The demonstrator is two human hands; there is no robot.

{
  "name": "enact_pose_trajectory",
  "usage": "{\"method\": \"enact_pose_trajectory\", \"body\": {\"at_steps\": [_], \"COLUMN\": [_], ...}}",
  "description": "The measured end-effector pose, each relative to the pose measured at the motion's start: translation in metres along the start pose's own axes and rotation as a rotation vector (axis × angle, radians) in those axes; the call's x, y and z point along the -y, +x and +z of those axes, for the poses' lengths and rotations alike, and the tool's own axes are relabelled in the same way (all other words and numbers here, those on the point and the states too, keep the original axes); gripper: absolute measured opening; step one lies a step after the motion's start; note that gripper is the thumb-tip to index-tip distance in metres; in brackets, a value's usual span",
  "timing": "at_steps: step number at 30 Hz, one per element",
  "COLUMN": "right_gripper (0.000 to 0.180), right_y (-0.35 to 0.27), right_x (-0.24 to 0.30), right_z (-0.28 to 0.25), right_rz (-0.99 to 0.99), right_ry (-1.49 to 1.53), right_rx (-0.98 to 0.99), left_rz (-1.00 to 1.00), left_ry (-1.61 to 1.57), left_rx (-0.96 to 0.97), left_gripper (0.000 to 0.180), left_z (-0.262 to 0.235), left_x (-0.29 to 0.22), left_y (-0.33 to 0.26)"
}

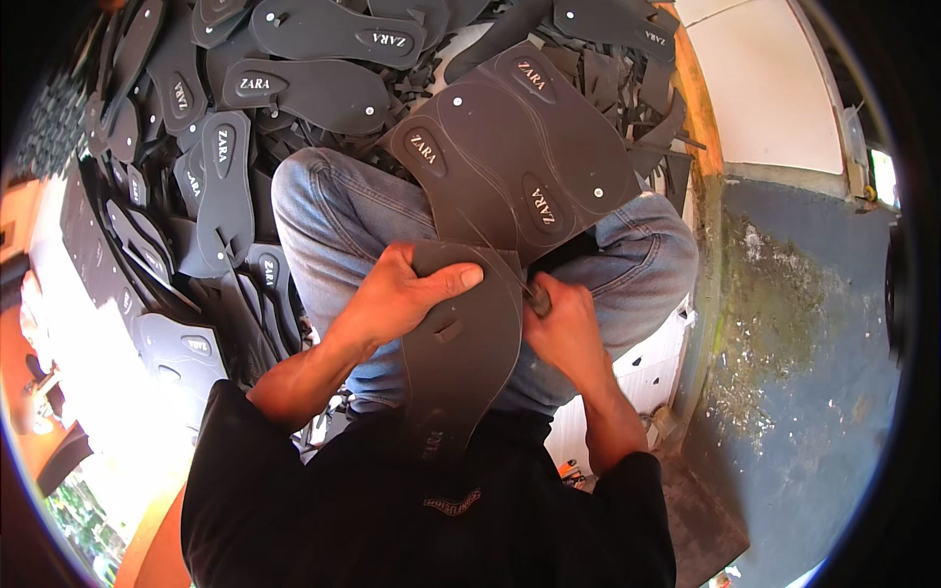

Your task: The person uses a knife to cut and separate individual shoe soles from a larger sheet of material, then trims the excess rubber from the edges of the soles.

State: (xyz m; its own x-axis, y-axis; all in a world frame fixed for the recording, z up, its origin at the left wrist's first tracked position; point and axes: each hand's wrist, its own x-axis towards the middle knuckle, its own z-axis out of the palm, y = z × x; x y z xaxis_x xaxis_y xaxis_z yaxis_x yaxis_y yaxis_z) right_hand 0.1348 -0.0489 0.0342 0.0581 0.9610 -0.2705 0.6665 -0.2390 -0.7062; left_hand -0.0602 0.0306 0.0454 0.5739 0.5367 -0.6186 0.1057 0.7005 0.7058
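A dark rubber sheet [573, 118] printed with several sandal-sole outlines lies across my knees. One sole-shaped piece [459, 353] extends from its near end toward my chest. My left hand [387, 299] grips this piece at its left edge, thumb flat on top and fingers hidden beneath. In my closed right hand [567, 323] is a knife [537, 298], its handle showing by the thumb. The thin blade points up and left, at the narrow part between the sole piece and the rest of the sheet. How deep the blade sits cannot be made out.
Loose sandal soles [304, 93] lie heaped beyond my knees and down the left side, with small dark offcuts [407, 93] among them. A wooden edge [698, 88] runs along the right, beside a grey-blue floor [814, 323]. A dark brown block [691, 514] stands at lower right.
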Motion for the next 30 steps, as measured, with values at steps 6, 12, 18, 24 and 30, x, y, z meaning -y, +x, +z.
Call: {"method": "enact_pose_trajectory", "body": {"at_steps": [6, 12, 18, 24, 30], "right_gripper": [0.029, 0.023, 0.021, 0.031, 0.035], "right_y": [0.051, 0.052, 0.032, -0.005, -0.051], "right_x": [-0.003, 0.017, 0.026, -0.015, -0.034], "right_z": [-0.015, -0.027, -0.009, -0.009, 0.001], "right_rz": [0.223, 0.198, 0.178, 0.225, 0.349], "right_ry": [0.6, 0.925, 0.937, 0.427, -0.028], "right_rx": [0.065, -0.137, -0.297, -0.393, -0.28], "left_rz": [0.063, 0.011, 0.373, 0.196, 0.139], "left_ry": [0.033, -0.483, -0.455, -0.803, -0.802], "left_rx": [0.032, 0.07, 0.064, -0.118, -0.124], "left_gripper": [0.035, 0.05, 0.021, 0.022, 0.022], "left_z": [0.003, -0.02, 0.038, 0.07, 0.075], "left_x": [0.004, 0.031, 0.047, 0.039, 0.053], "left_y": [-0.001, 0.035, 0.045, 0.046, 0.044]}}
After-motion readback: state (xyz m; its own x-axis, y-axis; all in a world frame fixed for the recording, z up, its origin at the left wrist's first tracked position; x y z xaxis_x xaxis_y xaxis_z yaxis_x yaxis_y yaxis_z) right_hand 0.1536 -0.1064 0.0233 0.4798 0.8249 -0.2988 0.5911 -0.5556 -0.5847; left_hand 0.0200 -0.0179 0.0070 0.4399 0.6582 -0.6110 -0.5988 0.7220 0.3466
